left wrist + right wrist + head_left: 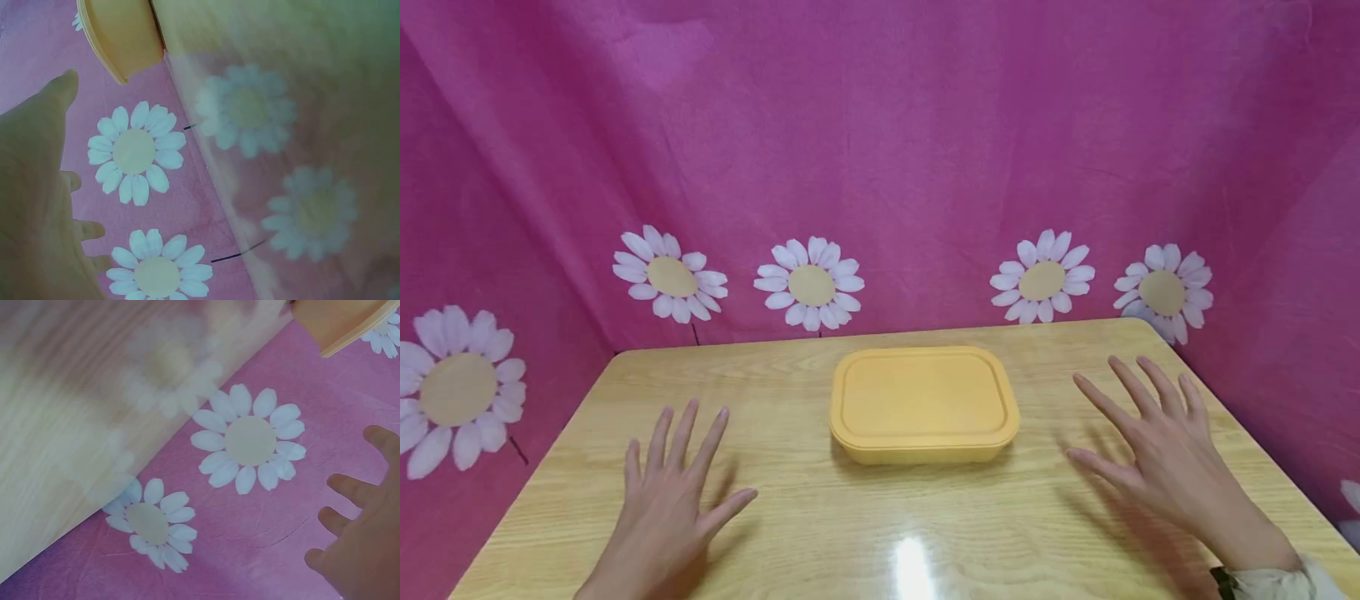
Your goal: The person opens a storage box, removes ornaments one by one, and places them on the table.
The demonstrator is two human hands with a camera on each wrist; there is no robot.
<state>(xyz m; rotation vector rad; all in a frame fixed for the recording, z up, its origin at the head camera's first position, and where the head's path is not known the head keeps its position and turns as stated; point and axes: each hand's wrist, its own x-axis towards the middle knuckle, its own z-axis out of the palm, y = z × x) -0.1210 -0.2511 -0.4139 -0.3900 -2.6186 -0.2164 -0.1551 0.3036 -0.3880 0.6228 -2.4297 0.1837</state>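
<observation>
A yellow rectangular food container (925,400) with rounded corners and its lid on sits on the wooden table, a little right of the middle. To its left, my left hand (666,500) has its fingers spread and holds nothing. My right hand (1161,458), also spread and holding nothing, is to the right of the container. Neither hand touches the container. Part of the container (125,37) shows at the top of the left wrist view, beyond the left thumb. A corner of it also appears at the top right of the right wrist view.
The light wooden table (790,517) has a glossy surface that reflects light near its front. A pink curtain (880,150) printed with white daisies hangs behind the table and along both sides. A pale sleeve (1285,583) covers the right wrist.
</observation>
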